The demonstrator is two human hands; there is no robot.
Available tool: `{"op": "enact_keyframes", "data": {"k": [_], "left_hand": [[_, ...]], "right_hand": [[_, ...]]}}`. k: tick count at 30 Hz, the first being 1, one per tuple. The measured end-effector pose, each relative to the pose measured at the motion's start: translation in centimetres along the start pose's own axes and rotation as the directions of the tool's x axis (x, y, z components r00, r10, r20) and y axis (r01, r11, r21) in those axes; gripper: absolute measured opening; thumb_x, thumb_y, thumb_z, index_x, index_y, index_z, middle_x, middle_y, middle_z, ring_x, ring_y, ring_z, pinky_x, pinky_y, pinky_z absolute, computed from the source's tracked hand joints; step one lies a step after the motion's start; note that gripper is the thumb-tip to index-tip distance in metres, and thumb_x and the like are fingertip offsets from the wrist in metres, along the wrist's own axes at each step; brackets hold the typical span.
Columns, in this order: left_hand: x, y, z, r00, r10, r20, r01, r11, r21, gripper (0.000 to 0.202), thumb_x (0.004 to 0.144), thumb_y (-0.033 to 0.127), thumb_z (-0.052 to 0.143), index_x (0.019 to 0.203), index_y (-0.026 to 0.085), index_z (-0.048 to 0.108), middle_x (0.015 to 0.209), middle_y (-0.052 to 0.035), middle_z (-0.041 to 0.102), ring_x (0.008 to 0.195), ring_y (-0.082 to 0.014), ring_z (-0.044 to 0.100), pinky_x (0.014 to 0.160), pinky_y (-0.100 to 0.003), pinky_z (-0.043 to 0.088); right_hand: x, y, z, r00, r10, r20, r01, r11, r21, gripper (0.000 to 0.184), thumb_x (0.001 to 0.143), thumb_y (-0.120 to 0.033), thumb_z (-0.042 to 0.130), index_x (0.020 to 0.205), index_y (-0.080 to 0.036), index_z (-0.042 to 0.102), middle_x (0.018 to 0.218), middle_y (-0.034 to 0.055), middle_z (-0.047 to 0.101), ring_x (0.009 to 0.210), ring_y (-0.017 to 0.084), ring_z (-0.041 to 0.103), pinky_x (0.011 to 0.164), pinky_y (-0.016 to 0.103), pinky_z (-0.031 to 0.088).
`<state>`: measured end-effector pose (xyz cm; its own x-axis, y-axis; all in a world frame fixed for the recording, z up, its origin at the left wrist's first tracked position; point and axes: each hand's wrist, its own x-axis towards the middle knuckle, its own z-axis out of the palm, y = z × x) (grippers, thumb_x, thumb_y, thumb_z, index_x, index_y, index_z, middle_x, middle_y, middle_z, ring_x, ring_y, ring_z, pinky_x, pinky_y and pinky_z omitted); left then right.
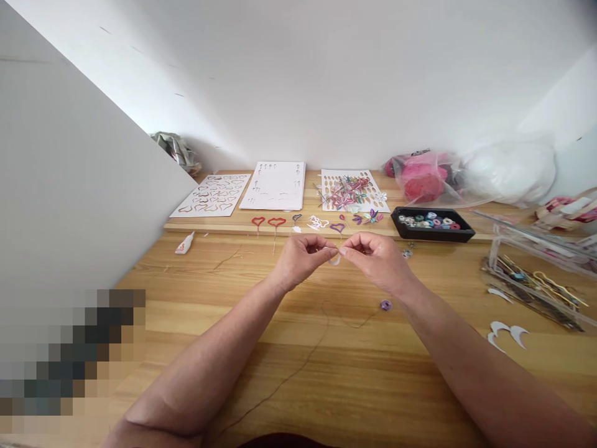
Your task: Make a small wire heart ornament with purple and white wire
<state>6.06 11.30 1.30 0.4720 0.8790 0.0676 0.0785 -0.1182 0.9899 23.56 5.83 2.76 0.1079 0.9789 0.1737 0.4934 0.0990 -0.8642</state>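
Observation:
My left hand (305,258) and my right hand (373,258) meet over the middle of the table, thumbs and fingertips pinched together almost touching. Between them shows a small white curved paper cutout (334,260), partly hidden by the left fingers. Which hand grips it, and whether thread is in the right fingertips, is too small to tell. A purple thread spool (385,305) lies below my right hand, a thin thread (298,368) trailing across the table. Just beyond the fingers lies a purple heart-shaped outline (337,228), near two red ones (277,222).
Along the raised ledge lie cutout sheets (273,186), loose colourful petal pieces (349,193) and a black tray (433,234) of thread spools. A glue bottle (185,243) lies left. At right are white crescents (517,336), a clear box (494,252) with metal hairpins and bagged materials (508,168).

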Motion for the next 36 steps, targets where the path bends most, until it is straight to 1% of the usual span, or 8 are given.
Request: {"op": "enact_keyframes", "data": {"k": [12, 17, 20, 26, 28, 31, 33, 36], "left_hand": [[-0.1, -0.4, 0.0, 1.0, 0.011, -0.018, -0.01, 0.998, 0.062, 0.027, 0.075, 0.04, 0.073, 0.076, 0.013, 0.071, 0.063, 0.0003, 0.062, 0.056, -0.0086, 0.047, 0.054, -0.023, 0.033], [0.0, -0.2, 0.0, 0.999, 0.001, -0.033, 0.002, 0.997, 0.078, 0.025, 0.074, 0.038, 0.072, 0.073, 0.013, 0.069, 0.058, 0.0019, 0.057, 0.053, -0.0079, 0.042, 0.052, -0.023, 0.028], [0.0, 0.1, -0.2, 0.999, -0.005, -0.051, 0.008, 0.998, 0.058, 0.025, 0.072, 0.038, 0.074, 0.072, 0.013, 0.069, 0.058, 0.0024, 0.056, 0.052, -0.0073, 0.041, 0.052, -0.023, 0.028], [0.2, 1.2, -1.6, 0.99, 0.03, -0.135, -0.032, 0.999, -0.014, 0.027, 0.071, 0.039, 0.076, 0.073, 0.014, 0.069, 0.063, 0.0008, 0.059, 0.057, -0.0081, 0.044, 0.056, -0.024, 0.031], [-0.1, 2.0, -2.4, 0.983, 0.059, -0.172, -0.067, 0.997, -0.044, 0.029, 0.071, 0.041, 0.077, 0.074, 0.014, 0.069, 0.066, 0.0, 0.061, 0.058, -0.0081, 0.045, 0.057, -0.024, 0.033], [-1.6, 3.6, -4.0, 0.977, 0.048, -0.209, -0.064, 0.995, -0.072, 0.032, 0.069, 0.043, 0.079, 0.076, 0.014, 0.069, 0.065, 0.0005, 0.06, 0.057, -0.0072, 0.042, 0.055, -0.023, 0.032], [-3.4, 4.5, -5.2, 0.973, 0.027, -0.23, -0.051, 0.994, -0.096, 0.032, 0.068, 0.043, 0.08, 0.075, 0.014, 0.068, 0.062, 0.0022, 0.057, 0.054, -0.0061, 0.039, 0.054, -0.023, 0.03], [-7.4, 5.2, -6.7, 0.969, -0.001, -0.245, -0.032, 0.991, -0.13, 0.03, 0.069, 0.042, 0.08, 0.074, 0.014, 0.068, 0.059, 0.003, 0.055, 0.053, -0.0054, 0.037, 0.053, -0.024, 0.03]], "right_hand": [[0.0, 0.3, 0.2, 1.0, 0.004, -0.01, -0.004, 1.0, -0.013, 0.022, 0.079, -0.04, 0.067, 0.072, -0.019, 0.068, 0.062, 0.0008, 0.062, 0.055, 0.013, 0.048, 0.052, 0.028, 0.036], [0.1, 0.6, 0.4, 1.0, 0.01, 0.01, -0.01, 1.0, 0.008, 0.024, 0.079, -0.042, 0.068, 0.074, -0.018, 0.069, 0.064, 0.0011, 0.064, 0.056, 0.013, 0.049, 0.053, 0.028, 0.037], [0.4, 0.7, -0.1, 1.0, -0.011, 0.023, 0.01, 0.999, 0.038, 0.023, 0.08, -0.042, 0.069, 0.079, -0.019, 0.071, 0.068, 0.0012, 0.065, 0.058, 0.014, 0.051, 0.056, 0.029, 0.039], [0.1, 0.1, -1.3, 0.999, -0.024, -0.048, 0.028, 0.996, 0.087, 0.026, 0.079, -0.044, 0.072, 0.085, -0.019, 0.071, 0.074, 0.0025, 0.068, 0.062, 0.014, 0.055, 0.06, 0.029, 0.043], [-1.0, -0.2, -0.9, 0.999, -0.022, 0.024, 0.021, 0.999, 0.037, 0.024, 0.08, -0.043, 0.07, 0.084, -0.019, 0.07, 0.074, 0.0024, 0.069, 0.062, 0.015, 0.055, 0.059, 0.029, 0.043], [-3.6, -0.7, 0.7, 0.977, -0.026, 0.212, 0.042, 0.997, -0.072, 0.018, 0.084, -0.039, 0.066, 0.081, -0.022, 0.071, 0.073, 0.0015, 0.07, 0.061, 0.015, 0.057, 0.059, 0.03, 0.044], [-5.7, -1.0, 2.0, 0.946, -0.052, 0.32, 0.103, 0.985, -0.142, 0.014, 0.086, -0.035, 0.064, 0.082, -0.024, 0.072, 0.073, 0.0006, 0.071, 0.062, 0.016, 0.058, 0.061, 0.031, 0.045], [-8.3, -1.1, 3.6, 0.907, -0.133, 0.399, 0.225, 0.955, -0.194, 0.01, 0.086, -0.03, 0.063, 0.082, -0.025, 0.071, 0.081, 0.0017, 0.073, 0.072, 0.019, 0.063, 0.069, 0.034, 0.047]]}}
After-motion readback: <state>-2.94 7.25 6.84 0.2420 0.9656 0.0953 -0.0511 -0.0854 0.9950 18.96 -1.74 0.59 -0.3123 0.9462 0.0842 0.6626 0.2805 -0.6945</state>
